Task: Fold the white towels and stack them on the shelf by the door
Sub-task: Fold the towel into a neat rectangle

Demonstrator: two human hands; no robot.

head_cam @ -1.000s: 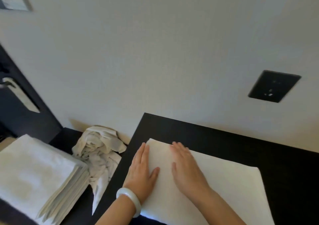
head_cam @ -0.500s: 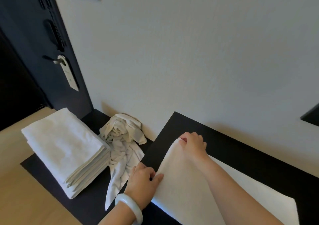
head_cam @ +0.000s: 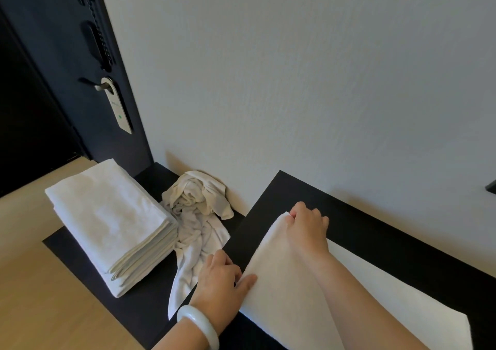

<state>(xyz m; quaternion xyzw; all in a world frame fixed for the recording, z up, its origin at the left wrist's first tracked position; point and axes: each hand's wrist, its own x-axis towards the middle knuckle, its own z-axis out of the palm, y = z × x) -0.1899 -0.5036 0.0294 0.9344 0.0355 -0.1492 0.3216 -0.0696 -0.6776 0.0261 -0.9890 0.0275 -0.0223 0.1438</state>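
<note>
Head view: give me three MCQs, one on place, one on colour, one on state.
1. Where is the crumpled towel?
A. between the folded stack and the raised black tabletop
B. on top of that stack
C. on the floor

2. What colour is the bracelet on the left wrist?
A. black
B. white
C. red

3. What is the right hand doing to the towel being folded?
A. lying flat on it
B. staying off it
C. gripping its far corner

A: it fills the gap between them.
B: the ring is pale white.
C: the fingers curl over the raised corner.
</note>
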